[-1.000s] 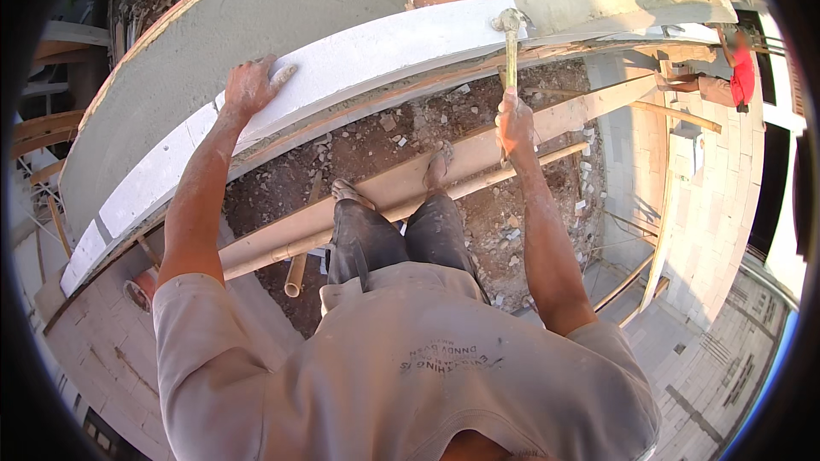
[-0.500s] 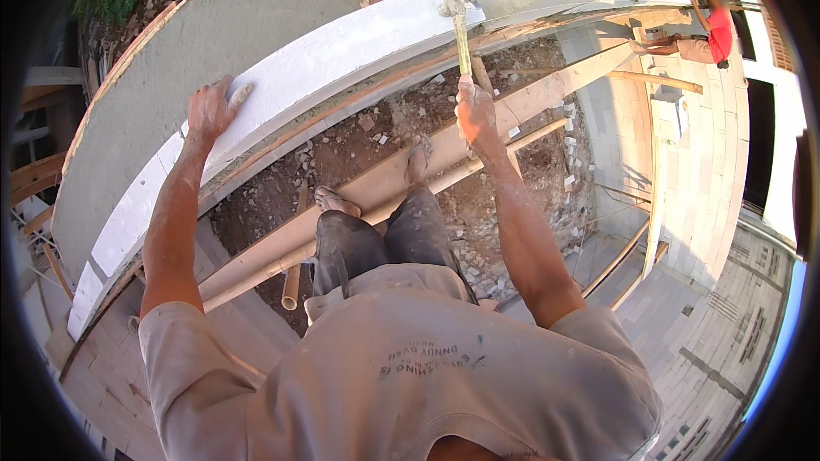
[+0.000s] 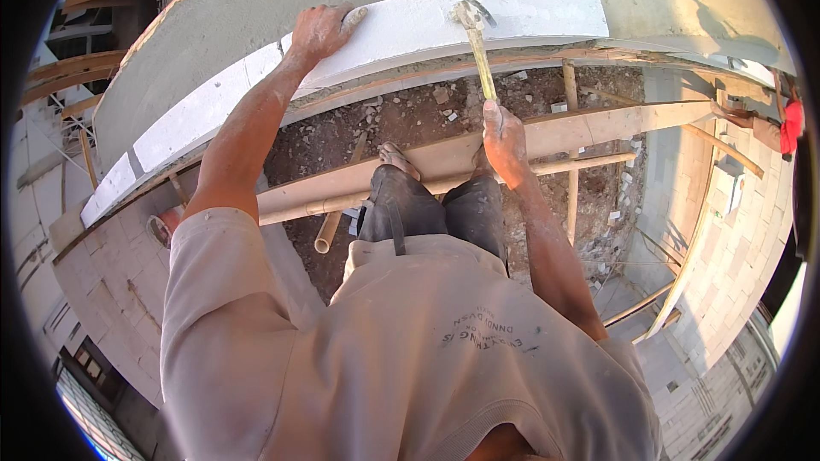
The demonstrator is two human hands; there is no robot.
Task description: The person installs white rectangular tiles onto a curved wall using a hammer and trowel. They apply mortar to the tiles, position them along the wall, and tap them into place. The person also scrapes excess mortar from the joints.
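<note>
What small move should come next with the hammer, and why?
Probably another light tap: the hammer in the right hand has its head on the white block, which the left hand steadies on the wall top.

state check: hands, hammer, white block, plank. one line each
left hand: flat on the white block, holding nothing
right hand: shut on the hammer handle
hammer: upright, head against the white block
white block: lying on the wall top
plank: lying level, feet on it

Wooden-handled hammer (image 3: pixel 475 43) — matt white block (image 3: pixel 410 30), rough
</note>
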